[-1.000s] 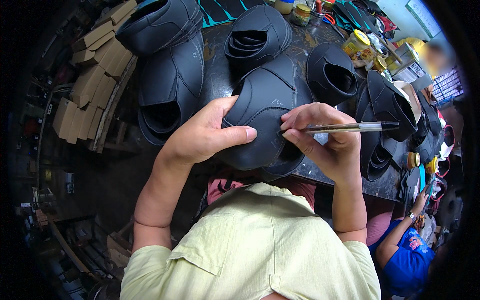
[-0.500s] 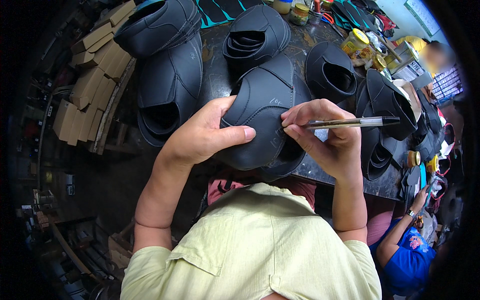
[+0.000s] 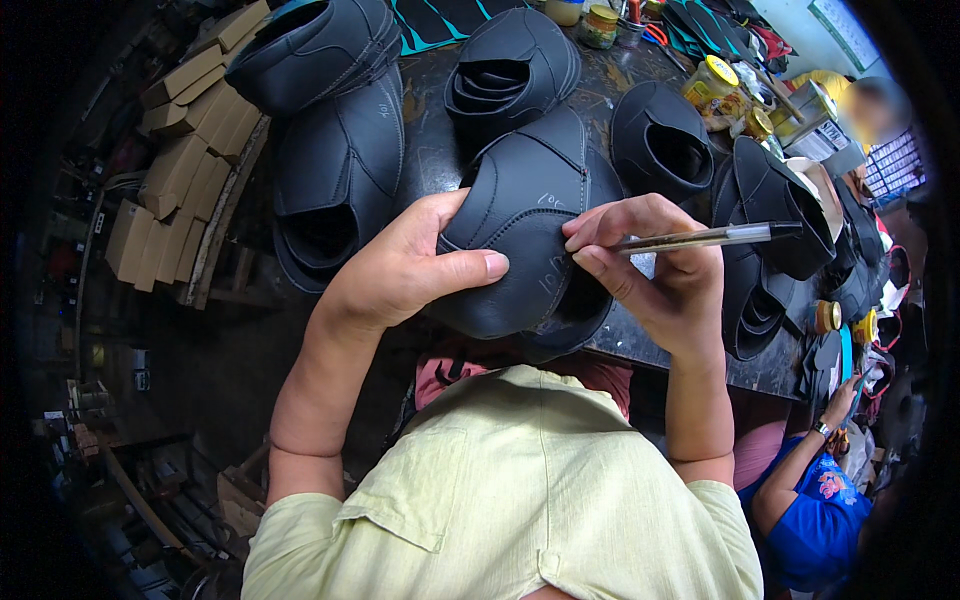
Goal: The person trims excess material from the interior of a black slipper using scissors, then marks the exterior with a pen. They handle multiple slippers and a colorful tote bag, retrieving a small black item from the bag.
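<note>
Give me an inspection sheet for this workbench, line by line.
Surface: dark workbench, scuffed, crowded.
Job's things: black shoe upper with pale marks; pen, tip at the upper.
Clutter: other black uppers around it; yellow-lidded jars at the back.
Hands: left hand grips the upper, thumb across it; right hand holds the pen.
Cables: nothing seen.
Surroundings: cardboard boxes stacked at left; a person in a blue top at lower right.

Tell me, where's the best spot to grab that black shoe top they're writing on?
Probably the rounded left flank of the black shoe upper, coming from the left as the left hand does, thumb on top. That leaves the right side free for the pen.
</note>
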A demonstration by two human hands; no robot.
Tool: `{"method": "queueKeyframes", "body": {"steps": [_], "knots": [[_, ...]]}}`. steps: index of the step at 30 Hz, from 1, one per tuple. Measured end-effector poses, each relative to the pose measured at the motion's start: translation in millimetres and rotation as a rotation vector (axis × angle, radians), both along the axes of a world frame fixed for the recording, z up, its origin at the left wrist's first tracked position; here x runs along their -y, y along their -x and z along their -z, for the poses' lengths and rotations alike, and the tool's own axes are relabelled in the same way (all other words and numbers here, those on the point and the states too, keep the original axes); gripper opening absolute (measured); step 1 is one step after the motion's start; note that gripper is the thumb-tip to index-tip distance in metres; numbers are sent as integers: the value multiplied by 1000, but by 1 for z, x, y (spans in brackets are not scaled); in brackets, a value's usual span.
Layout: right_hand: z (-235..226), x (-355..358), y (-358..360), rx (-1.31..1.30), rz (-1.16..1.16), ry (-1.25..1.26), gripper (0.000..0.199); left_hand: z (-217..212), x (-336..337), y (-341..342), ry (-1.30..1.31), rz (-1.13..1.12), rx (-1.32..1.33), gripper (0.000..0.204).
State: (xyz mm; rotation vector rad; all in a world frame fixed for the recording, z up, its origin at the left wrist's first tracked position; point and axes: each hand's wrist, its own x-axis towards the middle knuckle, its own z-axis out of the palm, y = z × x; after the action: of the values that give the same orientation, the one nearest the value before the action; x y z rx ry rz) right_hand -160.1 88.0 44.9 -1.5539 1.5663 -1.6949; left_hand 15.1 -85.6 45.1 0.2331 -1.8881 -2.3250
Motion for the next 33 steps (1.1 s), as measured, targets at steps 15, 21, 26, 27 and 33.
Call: {"method": "queueKeyframes", "body": {"steps": [15,21,26,27,33], "knots": [[1,-1,6,71,-130,71,13,3,-1,-1,-11,-2,30,45],[0,-8,13,354,-40,232,14,3,2,-2,-26,-10,-15,48],[10,-11,18,554,-105,153,20,-4,-2,-5,48,-50,16,52],[14,-10,21,661,-142,149,20,-6,-5,-7,61,-66,12,52],[31,-17,30,773,-165,83,19,-16,-17,-20,210,-86,53,52]]}}
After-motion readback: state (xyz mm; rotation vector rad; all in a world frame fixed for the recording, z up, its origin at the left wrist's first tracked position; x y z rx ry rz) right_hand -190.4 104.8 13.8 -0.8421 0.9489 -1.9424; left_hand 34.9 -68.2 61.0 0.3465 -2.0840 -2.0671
